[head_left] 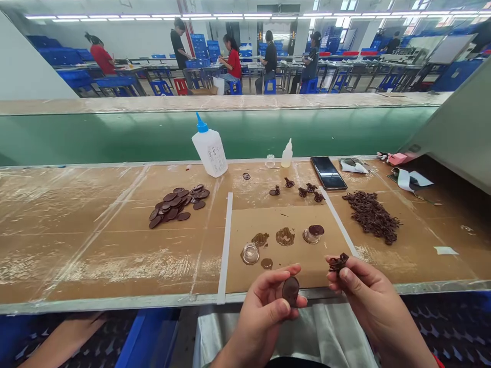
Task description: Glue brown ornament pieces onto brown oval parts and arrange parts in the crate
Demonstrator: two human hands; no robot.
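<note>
Between the thumb and fingers of my left hand [266, 301] is a dark brown oval disc [290, 291], held upright just past the table's front edge. My right hand [366, 289] pinches a small dark brown openwork piece [338, 263], its shape partly hidden by the fingers. The two pieces are apart. Beyond my hands, a clear round cup [250, 253] stands on the cardboard beside wet brown smears [285, 236]. Another clear cup with a brown disc on top [316, 230] is to its right. Several brown figures [310, 188] stand farther back.
A pile of brown discs [178, 202] lies left, a heap of brown openwork pieces [372, 217] right. A large blue-capped bottle [210, 151], a small dropper bottle [287, 154] and a phone [329, 173] are at the back. Several people work at far tables.
</note>
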